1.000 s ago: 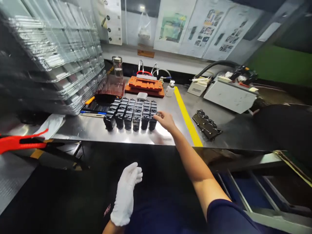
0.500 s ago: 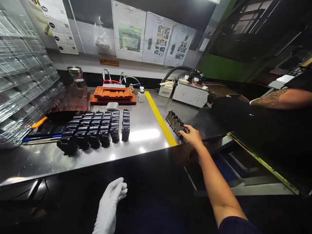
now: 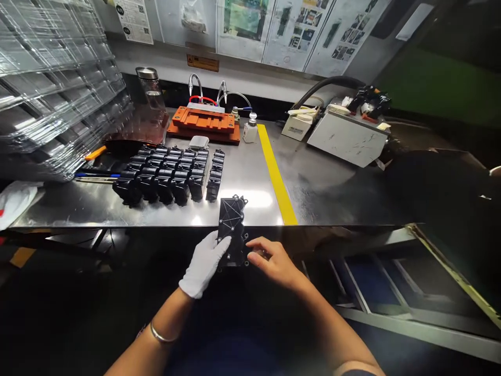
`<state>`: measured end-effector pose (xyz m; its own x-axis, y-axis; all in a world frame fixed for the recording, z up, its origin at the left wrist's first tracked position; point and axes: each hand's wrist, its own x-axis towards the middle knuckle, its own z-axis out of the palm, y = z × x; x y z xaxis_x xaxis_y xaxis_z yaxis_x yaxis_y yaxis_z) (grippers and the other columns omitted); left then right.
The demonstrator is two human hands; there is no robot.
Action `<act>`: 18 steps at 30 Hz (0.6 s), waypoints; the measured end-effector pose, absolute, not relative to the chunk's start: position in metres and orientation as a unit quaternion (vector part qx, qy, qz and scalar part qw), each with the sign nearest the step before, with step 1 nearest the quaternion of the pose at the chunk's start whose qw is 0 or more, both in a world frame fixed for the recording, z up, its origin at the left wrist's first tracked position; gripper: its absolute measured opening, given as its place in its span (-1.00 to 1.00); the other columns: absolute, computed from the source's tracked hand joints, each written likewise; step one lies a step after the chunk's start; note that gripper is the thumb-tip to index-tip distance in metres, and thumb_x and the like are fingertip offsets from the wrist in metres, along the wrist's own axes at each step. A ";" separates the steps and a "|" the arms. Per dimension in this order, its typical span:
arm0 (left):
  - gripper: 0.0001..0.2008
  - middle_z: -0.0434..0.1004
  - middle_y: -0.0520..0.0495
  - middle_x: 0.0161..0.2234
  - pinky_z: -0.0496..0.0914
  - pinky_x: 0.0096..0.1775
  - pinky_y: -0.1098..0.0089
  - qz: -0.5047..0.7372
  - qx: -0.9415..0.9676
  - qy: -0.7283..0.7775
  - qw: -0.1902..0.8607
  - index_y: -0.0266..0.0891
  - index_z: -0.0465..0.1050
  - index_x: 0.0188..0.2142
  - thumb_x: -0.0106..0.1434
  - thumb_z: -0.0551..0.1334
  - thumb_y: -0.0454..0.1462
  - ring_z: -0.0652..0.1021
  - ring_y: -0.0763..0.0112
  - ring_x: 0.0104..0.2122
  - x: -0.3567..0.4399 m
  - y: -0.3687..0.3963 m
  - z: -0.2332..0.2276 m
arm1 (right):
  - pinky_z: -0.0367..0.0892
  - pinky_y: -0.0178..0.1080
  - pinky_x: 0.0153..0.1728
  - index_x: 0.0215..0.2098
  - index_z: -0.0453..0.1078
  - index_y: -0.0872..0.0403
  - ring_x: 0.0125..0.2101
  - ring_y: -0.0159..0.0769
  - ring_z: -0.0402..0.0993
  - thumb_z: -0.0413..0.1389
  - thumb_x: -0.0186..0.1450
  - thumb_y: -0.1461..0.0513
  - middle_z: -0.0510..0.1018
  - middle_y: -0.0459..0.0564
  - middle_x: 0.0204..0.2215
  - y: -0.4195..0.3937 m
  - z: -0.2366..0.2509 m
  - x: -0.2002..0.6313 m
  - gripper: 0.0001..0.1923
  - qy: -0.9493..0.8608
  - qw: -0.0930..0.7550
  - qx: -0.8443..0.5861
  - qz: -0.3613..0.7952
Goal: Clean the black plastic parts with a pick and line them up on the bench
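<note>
A flat black plastic housing (image 3: 231,216) with crossed ribs and small screw lugs is held upright at the front edge of the metal bench. My left hand (image 3: 205,261), in a white glove, grips its lower left side with the thumb across its face. Bare, my right hand (image 3: 274,258) is just beside the housing's right edge, its thumb and fingers apart; no firm hold shows. Beyond on the bench, several similar black housings (image 3: 168,175) stand in a packed row, with a separate housing (image 3: 215,175) at the row's right end.
Clear plastic trays (image 3: 55,78) are stacked high at the left. An orange fixture (image 3: 205,125) and a small white bottle (image 3: 250,130) stand at the back. Yellow tape (image 3: 276,175) crosses the metal bench (image 3: 324,193). A grey box (image 3: 346,138) sits at back right.
The black housing came from the bench right of the yellow tape to in front of me. My left hand rose and took hold of it; my right hand moved left with it and has loosened.
</note>
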<state>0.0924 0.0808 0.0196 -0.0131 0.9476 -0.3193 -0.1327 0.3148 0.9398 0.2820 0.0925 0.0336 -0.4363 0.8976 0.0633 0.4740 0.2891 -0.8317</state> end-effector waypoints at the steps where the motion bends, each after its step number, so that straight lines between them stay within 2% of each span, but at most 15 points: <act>1: -0.61 0.57 -0.02 -0.37 0.41 -0.30 0.39 0.437 0.365 0.549 0.612 -0.27 0.49 -0.21 0.13 0.30 -0.01 0.52 0.34 -0.37 0.091 0.077 0.019 | 0.32 -0.34 -0.48 -0.17 0.42 0.09 -0.52 -0.40 0.40 0.06 0.29 -0.04 0.49 -0.11 -0.53 0.096 0.037 0.282 -0.62 -0.763 0.267 -0.447 0.383; 4: -0.62 0.56 -0.01 -0.42 0.42 -0.33 0.38 0.399 0.368 0.575 0.613 -0.25 0.49 -0.32 0.11 0.30 0.03 0.51 0.34 -0.41 0.086 0.059 0.015 | 0.34 -0.30 -0.38 -0.05 0.35 0.07 -0.44 -0.34 0.46 -0.10 0.39 0.01 0.50 -0.09 -0.46 0.109 0.042 0.281 -0.62 -0.781 0.255 -0.468 0.324; 6: -0.63 0.57 -0.03 -0.40 0.41 -0.31 0.39 0.394 0.372 0.589 0.599 -0.24 0.51 -0.31 0.14 0.27 0.04 0.50 0.33 -0.39 0.083 0.046 0.014 | 0.33 -0.28 -0.37 -0.07 0.33 0.06 -0.44 -0.32 0.47 -0.18 0.42 0.10 0.51 -0.07 -0.45 0.118 0.039 0.277 -0.66 -0.785 0.255 -0.508 0.248; 11: -0.65 0.56 -0.02 -0.41 0.38 -0.35 0.42 0.391 0.358 0.603 0.597 -0.20 0.53 -0.28 0.16 0.26 0.02 0.50 0.32 -0.39 0.076 0.029 0.021 | 0.29 -0.29 -0.39 -0.32 0.34 0.05 -0.42 -0.27 0.46 -0.10 0.41 0.15 0.51 0.01 -0.44 0.136 0.024 0.268 -0.75 -0.808 0.270 -0.519 0.073; 15: -0.67 0.51 0.01 -0.48 0.37 -0.38 0.42 0.392 0.373 0.596 0.593 -0.20 0.52 -0.35 0.17 0.24 0.02 0.47 0.33 -0.45 0.074 0.030 0.023 | 0.26 -0.29 -0.39 -0.35 0.37 0.06 -0.42 -0.28 0.44 -0.06 0.41 0.15 0.51 0.02 -0.45 0.141 0.017 0.266 -0.74 -0.829 0.280 -0.483 0.031; 18: -0.68 0.54 -0.02 -0.45 0.38 -0.37 0.41 0.401 0.371 0.590 0.594 -0.21 0.52 -0.35 0.18 0.23 0.00 0.48 0.32 -0.43 0.073 0.032 0.021 | 0.22 -0.30 -0.42 -0.36 0.39 0.07 -0.44 -0.31 0.43 -0.04 0.41 0.15 0.51 0.01 -0.46 0.141 0.016 0.263 -0.73 -0.837 0.270 -0.475 0.009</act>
<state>0.0731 0.0321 0.0214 -0.0184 0.9150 -0.4030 -0.0383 0.4021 0.9148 0.2630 0.1414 0.0157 -0.4028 0.8005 0.4439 0.7911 0.5484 -0.2711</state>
